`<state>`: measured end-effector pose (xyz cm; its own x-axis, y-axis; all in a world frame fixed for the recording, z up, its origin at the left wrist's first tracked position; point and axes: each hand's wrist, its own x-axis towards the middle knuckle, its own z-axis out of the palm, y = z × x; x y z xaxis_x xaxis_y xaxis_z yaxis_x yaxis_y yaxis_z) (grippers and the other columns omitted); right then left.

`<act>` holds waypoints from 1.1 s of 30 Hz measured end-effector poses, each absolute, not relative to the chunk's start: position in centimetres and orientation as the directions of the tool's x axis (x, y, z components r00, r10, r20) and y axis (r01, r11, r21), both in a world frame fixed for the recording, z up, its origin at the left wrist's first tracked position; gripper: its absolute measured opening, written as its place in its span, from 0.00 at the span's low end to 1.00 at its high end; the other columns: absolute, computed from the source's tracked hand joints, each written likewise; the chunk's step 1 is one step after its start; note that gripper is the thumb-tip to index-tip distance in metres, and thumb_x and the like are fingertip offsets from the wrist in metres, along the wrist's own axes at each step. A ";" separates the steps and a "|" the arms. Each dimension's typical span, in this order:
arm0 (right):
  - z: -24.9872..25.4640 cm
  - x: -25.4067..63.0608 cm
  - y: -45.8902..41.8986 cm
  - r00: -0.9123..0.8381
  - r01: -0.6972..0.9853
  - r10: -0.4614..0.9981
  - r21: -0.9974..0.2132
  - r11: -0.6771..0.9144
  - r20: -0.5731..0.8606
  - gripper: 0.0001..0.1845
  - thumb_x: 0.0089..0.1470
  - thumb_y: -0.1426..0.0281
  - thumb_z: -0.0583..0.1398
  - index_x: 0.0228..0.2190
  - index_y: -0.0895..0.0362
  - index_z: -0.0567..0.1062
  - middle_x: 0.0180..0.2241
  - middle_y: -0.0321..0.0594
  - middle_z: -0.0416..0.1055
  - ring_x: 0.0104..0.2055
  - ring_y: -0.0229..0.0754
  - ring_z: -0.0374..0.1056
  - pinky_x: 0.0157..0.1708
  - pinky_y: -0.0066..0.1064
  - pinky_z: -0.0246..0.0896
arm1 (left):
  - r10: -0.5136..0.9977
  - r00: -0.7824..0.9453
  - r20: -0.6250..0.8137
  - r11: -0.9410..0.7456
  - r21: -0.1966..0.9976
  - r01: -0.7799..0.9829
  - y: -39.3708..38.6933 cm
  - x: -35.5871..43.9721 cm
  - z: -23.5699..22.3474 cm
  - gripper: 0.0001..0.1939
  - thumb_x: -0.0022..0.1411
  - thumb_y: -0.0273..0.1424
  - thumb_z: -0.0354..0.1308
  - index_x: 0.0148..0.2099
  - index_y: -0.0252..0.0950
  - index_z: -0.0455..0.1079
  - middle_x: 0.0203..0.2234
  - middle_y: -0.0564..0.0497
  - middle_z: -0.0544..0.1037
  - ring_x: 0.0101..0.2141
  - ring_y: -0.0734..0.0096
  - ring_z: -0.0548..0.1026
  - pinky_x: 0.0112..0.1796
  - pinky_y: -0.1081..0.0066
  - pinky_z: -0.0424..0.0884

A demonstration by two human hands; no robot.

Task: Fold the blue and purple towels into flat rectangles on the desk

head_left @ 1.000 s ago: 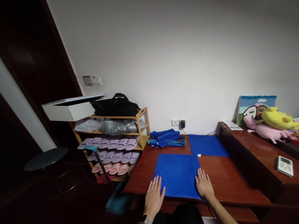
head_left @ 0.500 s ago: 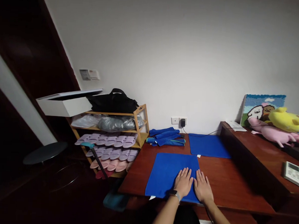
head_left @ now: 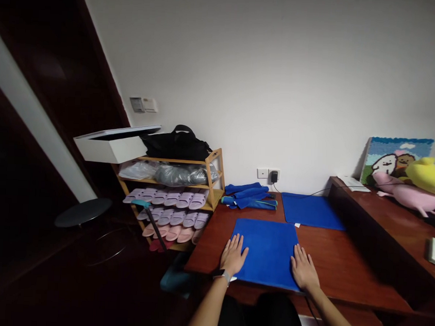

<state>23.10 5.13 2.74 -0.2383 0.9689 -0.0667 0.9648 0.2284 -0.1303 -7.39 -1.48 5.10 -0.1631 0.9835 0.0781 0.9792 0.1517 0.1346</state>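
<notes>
A blue cloth [head_left: 267, 253] lies spread flat near the front edge of the reddish-brown wooden table [head_left: 346, 272]. My left hand [head_left: 233, 255] rests palm down on the cloth's left edge, fingers stretched out, with a watch on the wrist. On the cloth's right edge lies my right hand [head_left: 304, 269], also flat with its fingers extended. Behind, a second blue cloth [head_left: 313, 211] is spread near the wall. To its left, several crumpled blue cloths [head_left: 250, 194] are heaped together. A small white tag shows partly under my left wrist.
On the left stands a wooden rack [head_left: 216, 194] with several slippers [head_left: 172, 198], a black bag [head_left: 178, 144] and a white box [head_left: 111, 149]. A raised ledge [head_left: 386, 211] on the right carries plush toys [head_left: 405, 192]. A charger [head_left: 274, 176] is plugged into the wall.
My left hand has slid from the cloth's middle to its left edge. My right hand stays near the right edge. The view has shifted slightly left.
</notes>
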 end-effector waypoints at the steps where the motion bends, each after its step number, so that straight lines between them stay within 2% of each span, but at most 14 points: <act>1: 2.7 23.1 5.2 -0.236 0.966 0.969 -0.129 0.226 -0.074 0.37 0.68 0.59 0.34 0.71 0.64 0.45 0.74 0.41 0.41 0.75 0.45 0.36 0.72 0.42 0.32 | 0.983 -0.164 0.080 0.152 0.138 0.979 -1.6 -7.4 5.1 0.36 0.74 0.48 0.35 0.75 0.32 0.49 0.73 0.43 0.50 0.72 0.60 0.49 0.69 0.55 0.47; 8: 3.6 23.1 7.4 -0.292 0.948 0.952 -0.160 0.275 -0.093 0.36 0.68 0.60 0.36 0.71 0.63 0.49 0.73 0.40 0.44 0.75 0.46 0.38 0.72 0.43 0.33 | 0.979 -0.158 0.127 0.137 0.155 0.978 -1.4 -7.1 4.4 0.36 0.74 0.48 0.36 0.75 0.31 0.51 0.73 0.42 0.51 0.72 0.60 0.49 0.69 0.54 0.48; 12: 3.7 22.4 9.3 -0.285 0.947 0.953 -0.184 0.264 -0.102 0.37 0.68 0.60 0.35 0.71 0.63 0.47 0.74 0.40 0.42 0.75 0.45 0.37 0.72 0.41 0.35 | 0.979 -0.147 0.145 0.125 0.152 0.980 -1.2 -7.4 3.7 0.37 0.74 0.48 0.36 0.74 0.31 0.51 0.73 0.42 0.51 0.72 0.59 0.49 0.69 0.55 0.49; 16: 3.0 22.2 9.8 -0.272 0.947 0.960 -0.193 0.256 -0.059 0.37 0.68 0.59 0.34 0.71 0.63 0.46 0.74 0.40 0.41 0.75 0.44 0.36 0.72 0.40 0.32 | 0.979 -0.150 0.137 0.132 0.133 0.982 -1.1 -7.6 3.3 0.36 0.74 0.49 0.36 0.75 0.33 0.50 0.73 0.43 0.51 0.72 0.59 0.49 0.69 0.53 0.49; 19: 2.8 22.2 9.7 -0.275 0.946 0.960 -0.192 0.261 -0.054 0.37 0.68 0.59 0.34 0.71 0.64 0.46 0.74 0.40 0.40 0.75 0.44 0.35 0.72 0.40 0.31 | 0.983 -0.153 0.100 0.142 0.107 0.984 -1.0 -8.0 3.4 0.35 0.75 0.47 0.35 0.75 0.34 0.50 0.73 0.44 0.51 0.71 0.59 0.49 0.69 0.52 0.49; 23: 2.8 22.1 9.7 -0.270 0.945 0.961 -0.204 0.255 -0.051 0.37 0.68 0.60 0.34 0.71 0.63 0.46 0.74 0.38 0.41 0.75 0.44 0.36 0.73 0.41 0.30 | 0.985 -0.143 0.101 0.134 0.090 0.987 0.4 -6.5 4.7 0.34 0.76 0.43 0.33 0.74 0.30 0.51 0.72 0.42 0.52 0.71 0.60 0.49 0.70 0.54 0.48; 29: 2.6 22.1 9.9 -0.277 0.944 0.960 -0.203 0.261 -0.050 0.37 0.68 0.60 0.34 0.71 0.64 0.47 0.74 0.40 0.41 0.75 0.45 0.36 0.72 0.41 0.32 | 0.975 0.127 0.184 -0.166 0.217 0.962 6.0 3.9 5.9 0.35 0.76 0.45 0.27 0.75 0.34 0.48 0.73 0.47 0.51 0.72 0.65 0.46 0.70 0.58 0.46; 33: 2.2 22.3 10.1 -0.299 0.945 0.953 -0.156 0.288 -0.055 0.37 0.67 0.61 0.34 0.71 0.64 0.48 0.74 0.39 0.42 0.75 0.45 0.36 0.72 0.41 0.32 | 0.980 0.159 0.122 -0.190 0.306 0.933 8.4 7.7 4.6 0.36 0.75 0.48 0.26 0.75 0.36 0.51 0.73 0.45 0.53 0.72 0.64 0.49 0.70 0.56 0.48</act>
